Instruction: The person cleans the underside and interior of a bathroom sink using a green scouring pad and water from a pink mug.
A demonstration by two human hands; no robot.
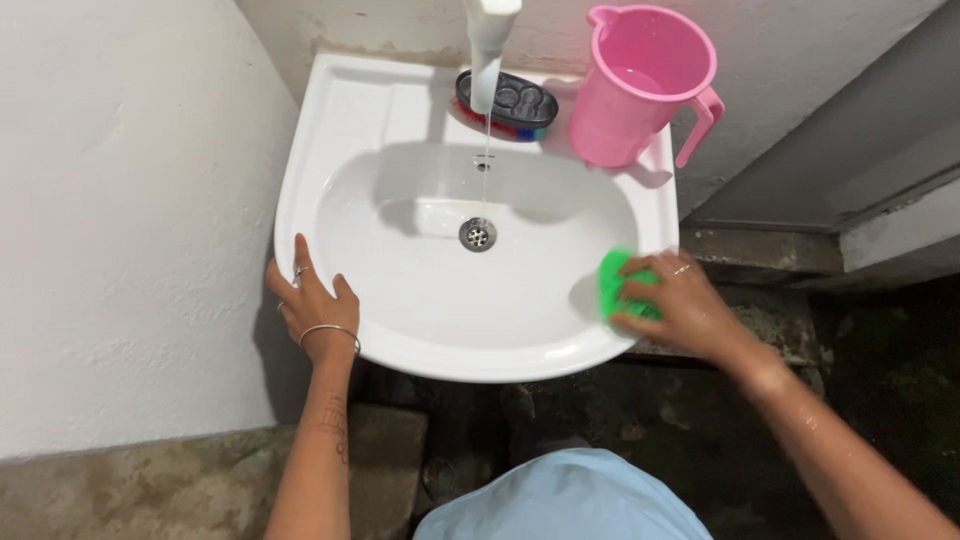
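A white wall-mounted wash basin [350, 110] fills the upper middle of the head view. My left hand [312, 305] rests flat on the basin's front left rim, fingers apart, holding nothing. My right hand [678, 305] grips a green scrub pad [612, 282] and presses it against the inner right side of the basin near the rim. A thin stream of water falls from the white tap [488, 45] toward the metal drain [478, 234].
A pink plastic jug [640, 85] with water in it stands on the basin's back right corner. A dark soap dish [506, 103] with a brush under it sits behind the tap. A white wall is at the left, a dark wet floor below.
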